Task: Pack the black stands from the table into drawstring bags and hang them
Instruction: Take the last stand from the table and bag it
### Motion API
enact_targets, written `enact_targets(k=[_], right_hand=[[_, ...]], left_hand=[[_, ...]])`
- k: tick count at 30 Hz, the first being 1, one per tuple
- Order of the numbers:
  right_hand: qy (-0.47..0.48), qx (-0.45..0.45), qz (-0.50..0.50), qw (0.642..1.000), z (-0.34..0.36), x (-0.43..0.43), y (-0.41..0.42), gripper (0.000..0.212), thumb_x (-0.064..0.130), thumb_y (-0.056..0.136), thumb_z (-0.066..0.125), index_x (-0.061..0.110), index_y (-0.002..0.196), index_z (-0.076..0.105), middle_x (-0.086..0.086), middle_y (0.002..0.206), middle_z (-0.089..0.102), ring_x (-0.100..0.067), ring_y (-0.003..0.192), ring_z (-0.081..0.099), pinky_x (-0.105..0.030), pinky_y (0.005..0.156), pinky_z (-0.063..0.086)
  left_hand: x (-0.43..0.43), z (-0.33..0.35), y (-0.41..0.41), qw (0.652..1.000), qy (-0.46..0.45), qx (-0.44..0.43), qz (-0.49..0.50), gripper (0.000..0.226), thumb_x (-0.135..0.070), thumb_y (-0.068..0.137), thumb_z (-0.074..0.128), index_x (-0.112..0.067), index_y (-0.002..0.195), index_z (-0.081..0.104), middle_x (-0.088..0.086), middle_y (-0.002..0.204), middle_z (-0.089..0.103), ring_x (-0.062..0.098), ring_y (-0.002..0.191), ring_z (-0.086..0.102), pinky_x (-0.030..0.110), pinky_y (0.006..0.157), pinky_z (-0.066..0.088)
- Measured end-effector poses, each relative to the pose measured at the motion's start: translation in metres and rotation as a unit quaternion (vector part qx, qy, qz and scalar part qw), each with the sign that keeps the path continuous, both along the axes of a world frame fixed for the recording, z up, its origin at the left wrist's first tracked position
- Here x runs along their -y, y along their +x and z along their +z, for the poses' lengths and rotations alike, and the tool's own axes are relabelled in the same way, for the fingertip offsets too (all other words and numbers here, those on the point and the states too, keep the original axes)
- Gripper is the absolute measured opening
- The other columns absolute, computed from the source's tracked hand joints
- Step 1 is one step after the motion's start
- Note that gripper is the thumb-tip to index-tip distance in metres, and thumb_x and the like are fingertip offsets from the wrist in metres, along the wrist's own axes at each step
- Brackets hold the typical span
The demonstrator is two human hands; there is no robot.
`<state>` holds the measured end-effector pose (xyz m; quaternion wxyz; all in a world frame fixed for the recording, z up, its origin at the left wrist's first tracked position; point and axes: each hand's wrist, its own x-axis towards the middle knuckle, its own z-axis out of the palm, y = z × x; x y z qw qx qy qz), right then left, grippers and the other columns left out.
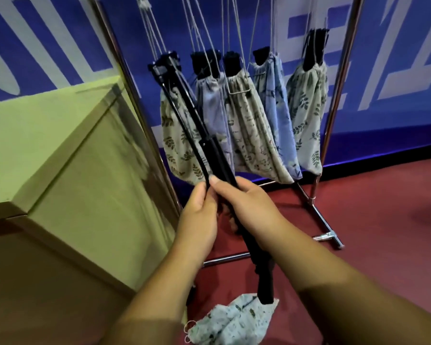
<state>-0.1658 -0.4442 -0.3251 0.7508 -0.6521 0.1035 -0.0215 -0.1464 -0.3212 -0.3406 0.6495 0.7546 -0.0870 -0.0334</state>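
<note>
A long black folding stand [210, 148] runs diagonally from upper left to lower centre. My left hand [199, 215] pinches one thin leg of it. My right hand [249, 205] is wrapped around the main shaft just beside the left hand. The stand's lower end sits inside the mouth of a light leaf-print drawstring bag [232, 322], which hangs off it below my forearms. Behind, several filled drawstring bags [249, 128] hang by cords on a metal rack [334, 105], each with a black stand top poking out.
A yellow-green table [60, 155] fills the left side, its corner close to my left arm. The rack's chrome feet [326, 235] rest on the red floor. A blue banner with white lettering [388, 70] stands behind the rack.
</note>
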Motion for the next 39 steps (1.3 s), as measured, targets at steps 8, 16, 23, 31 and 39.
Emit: enact_targets(k=[8, 16, 23, 31, 39], right_hand=[[-0.025, -0.011, -0.024, 0.999, 0.002, 0.005, 0.015, 0.045, 0.064, 0.085, 0.078, 0.025, 0.095, 0.059, -0.001, 0.058, 0.057, -0.023, 0.046, 0.053, -0.032, 0.048, 0.043], [-0.006, -0.021, -0.043, 0.999, 0.003, 0.004, 0.011, 0.058, 0.063, 0.083, 0.080, 0.008, 0.096, 0.066, -0.007, 0.073, 0.062, -0.025, 0.057, 0.058, -0.037, 0.050, 0.050], [-0.018, 0.017, -0.054, 0.998, 0.003, 0.006, 0.001, 0.043, 0.053, 0.089, 0.081, 0.019, 0.085, 0.055, -0.010, 0.071, 0.055, -0.025, 0.055, 0.050, -0.030, 0.046, 0.042], [-0.050, 0.025, -0.060, 0.997, -0.003, 0.006, -0.005, 0.045, 0.054, 0.089, 0.081, 0.023, 0.076, 0.050, -0.009, 0.069, 0.051, -0.024, 0.053, 0.052, -0.026, 0.044, 0.041], [-0.035, 0.048, -0.046, 0.997, -0.009, 0.003, 0.001, 0.044, 0.049, 0.090, 0.082, 0.018, 0.072, 0.056, -0.007, 0.072, 0.053, -0.019, 0.066, 0.059, -0.036, 0.061, 0.049]], left_hand=[[-0.004, -0.018, 0.006, 0.995, 0.071, -0.044, -0.048, 0.026, -0.039, 0.111, 0.052, -0.040, 0.087, 0.064, -0.008, 0.079, 0.069, 0.013, 0.075, 0.061, 0.038, 0.073, 0.047], [-0.017, -0.012, -0.001, 0.987, 0.091, -0.080, -0.101, 0.020, -0.032, 0.111, 0.054, -0.018, 0.108, 0.069, -0.001, 0.085, 0.075, 0.009, 0.077, 0.067, 0.019, 0.054, 0.042], [-0.023, -0.012, -0.006, 0.984, 0.109, -0.103, -0.101, 0.018, -0.034, 0.106, 0.063, -0.017, 0.102, 0.067, 0.002, 0.091, 0.080, 0.022, 0.100, 0.078, 0.033, 0.071, 0.049], [-0.026, -0.013, -0.004, 0.973, 0.145, -0.105, -0.143, 0.010, -0.029, 0.106, 0.063, -0.027, 0.110, 0.073, -0.003, 0.089, 0.079, 0.013, 0.089, 0.077, 0.030, 0.068, 0.055], [-0.025, -0.016, 0.002, 0.979, 0.151, -0.074, -0.115, 0.019, -0.034, 0.099, 0.074, -0.033, 0.080, 0.072, 0.014, 0.097, 0.078, 0.012, 0.078, 0.074, 0.036, 0.066, 0.063]])
